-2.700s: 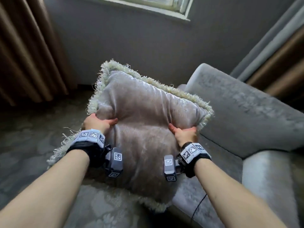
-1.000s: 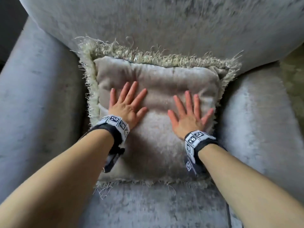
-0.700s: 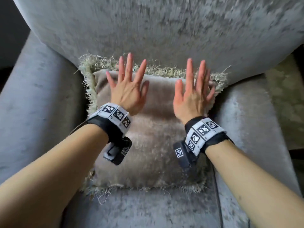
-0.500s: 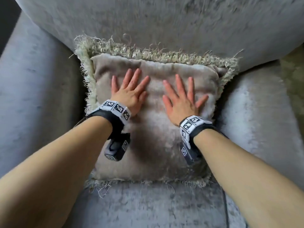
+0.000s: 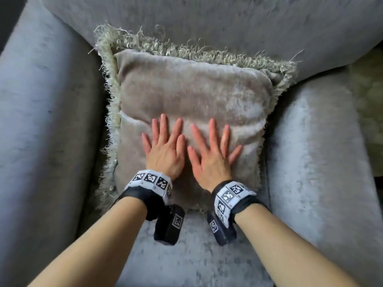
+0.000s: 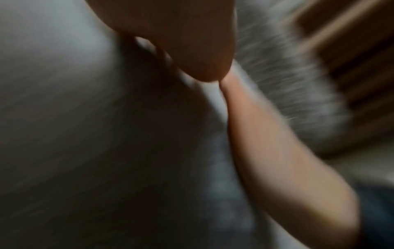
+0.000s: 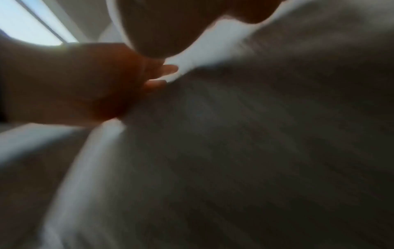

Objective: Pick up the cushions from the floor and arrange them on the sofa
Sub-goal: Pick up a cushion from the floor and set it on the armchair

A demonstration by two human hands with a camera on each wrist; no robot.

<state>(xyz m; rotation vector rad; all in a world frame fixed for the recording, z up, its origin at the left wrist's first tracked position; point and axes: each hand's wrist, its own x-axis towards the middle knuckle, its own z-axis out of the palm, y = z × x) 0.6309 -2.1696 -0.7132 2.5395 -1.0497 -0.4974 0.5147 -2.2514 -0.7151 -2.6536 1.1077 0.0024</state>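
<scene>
Both hands, left (image 5: 164, 151) and right (image 5: 210, 155), lay flat, fingers spread, gripping nothing, on the soft, light-looking cushion (image 5: 192, 94) mid-frame; its corners looked easiest to grab.

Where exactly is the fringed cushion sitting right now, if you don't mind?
In the head view, the fringed cushion lies mid-frame on the sofa seat between both armrests, its top against the backrest.

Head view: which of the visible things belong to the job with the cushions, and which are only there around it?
Belong to the job:
- fringed cushion
- sofa, cushion lies on its seat
- left hand and right hand, flat on the cushion

Only around:
- patterned floor
- wrist cameras
</scene>
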